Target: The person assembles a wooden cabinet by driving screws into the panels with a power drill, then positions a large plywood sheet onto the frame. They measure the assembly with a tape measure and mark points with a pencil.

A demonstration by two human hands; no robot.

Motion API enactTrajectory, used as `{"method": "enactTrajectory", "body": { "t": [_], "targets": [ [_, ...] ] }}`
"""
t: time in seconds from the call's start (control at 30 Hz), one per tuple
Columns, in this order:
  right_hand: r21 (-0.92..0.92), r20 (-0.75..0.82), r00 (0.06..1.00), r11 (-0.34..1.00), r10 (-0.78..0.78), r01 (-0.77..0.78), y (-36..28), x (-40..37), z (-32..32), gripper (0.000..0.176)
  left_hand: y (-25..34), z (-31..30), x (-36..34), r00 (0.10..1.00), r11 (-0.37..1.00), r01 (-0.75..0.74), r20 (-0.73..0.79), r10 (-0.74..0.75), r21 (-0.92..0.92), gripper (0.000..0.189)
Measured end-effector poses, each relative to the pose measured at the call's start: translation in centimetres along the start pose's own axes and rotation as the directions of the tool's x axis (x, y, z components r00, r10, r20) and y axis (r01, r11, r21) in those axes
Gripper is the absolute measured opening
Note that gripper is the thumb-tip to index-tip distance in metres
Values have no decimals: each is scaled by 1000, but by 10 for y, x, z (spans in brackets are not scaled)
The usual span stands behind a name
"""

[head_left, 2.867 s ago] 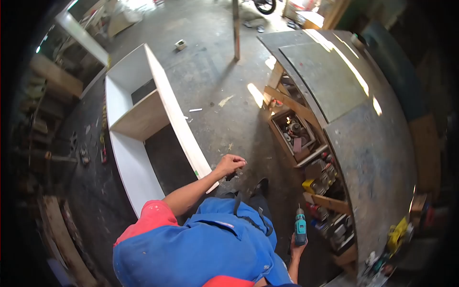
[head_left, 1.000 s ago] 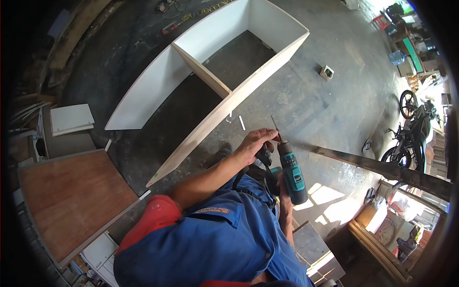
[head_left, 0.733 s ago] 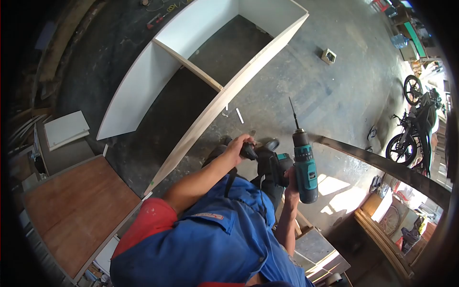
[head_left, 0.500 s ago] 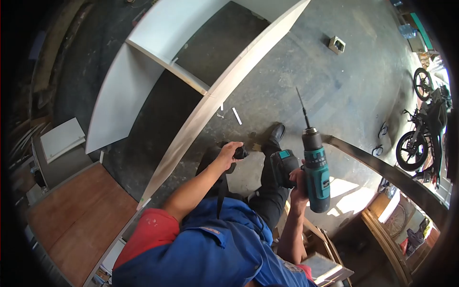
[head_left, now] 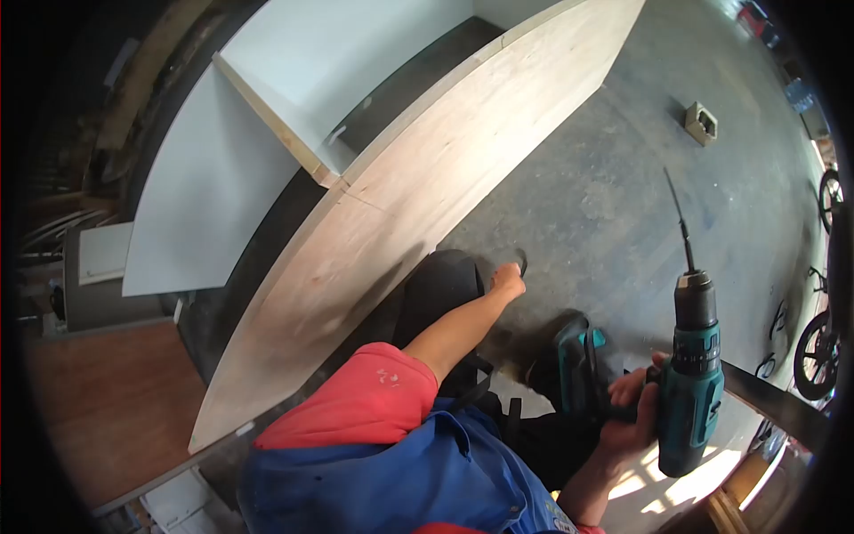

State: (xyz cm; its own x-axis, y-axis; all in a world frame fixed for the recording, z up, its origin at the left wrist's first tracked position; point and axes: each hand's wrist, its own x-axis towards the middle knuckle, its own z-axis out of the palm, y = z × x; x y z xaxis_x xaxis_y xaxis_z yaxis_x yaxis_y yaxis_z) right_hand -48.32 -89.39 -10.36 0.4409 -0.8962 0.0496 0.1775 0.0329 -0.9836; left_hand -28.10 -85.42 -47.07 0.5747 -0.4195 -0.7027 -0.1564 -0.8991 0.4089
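Observation:
My right hand (head_left: 633,414) is wrapped round the grip of a teal and black cordless drill (head_left: 698,383). The drill stands nearly upright in view, its long thin bit pointing to the top. The battery end lies left of my fingers. My left hand (head_left: 509,281) is closed in front of my bent knee, right of the wooden panel's edge. Something dark shows beside its fingers, too small to name. The large pale wooden panel (head_left: 391,222) runs diagonally past my left arm, joined to a white-faced frame with a divider (head_left: 276,125).
A small hollow block (head_left: 701,124) lies on the grey floor (head_left: 605,187). Parked motorcycle wheels (head_left: 816,354) show at the right edge, near a dark beam (head_left: 774,398). A brown board (head_left: 107,392) lies at the lower left.
The view has shifted, and the panel now shows its broad face. My left hand has reached forward, away from my body. The drill, still in my right hand, appears further right and lower.

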Motion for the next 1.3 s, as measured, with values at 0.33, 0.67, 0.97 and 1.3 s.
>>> {"method": "enactTrajectory", "body": {
  "t": [0.33,0.67,0.97,1.3],
  "targets": [
    [163,-131,991,985,-35,57,11,-29,21,38,67,-32,-9,820,793,-568,228,525,218,41],
    [335,-13,928,873,-372,355,9,-25,6,37,316,-274,-199,104,-172,-770,386,916,615,22],
    [300,176,939,925,-296,235,19,-36,34,39,105,-426,-339,389,371,-917,-122,913,-145,22],
    [95,481,876,991,37,-94,44,-47,72,43,-62,-297,-368,844,405,-372,-123,522,-835,38]
  ]
}}
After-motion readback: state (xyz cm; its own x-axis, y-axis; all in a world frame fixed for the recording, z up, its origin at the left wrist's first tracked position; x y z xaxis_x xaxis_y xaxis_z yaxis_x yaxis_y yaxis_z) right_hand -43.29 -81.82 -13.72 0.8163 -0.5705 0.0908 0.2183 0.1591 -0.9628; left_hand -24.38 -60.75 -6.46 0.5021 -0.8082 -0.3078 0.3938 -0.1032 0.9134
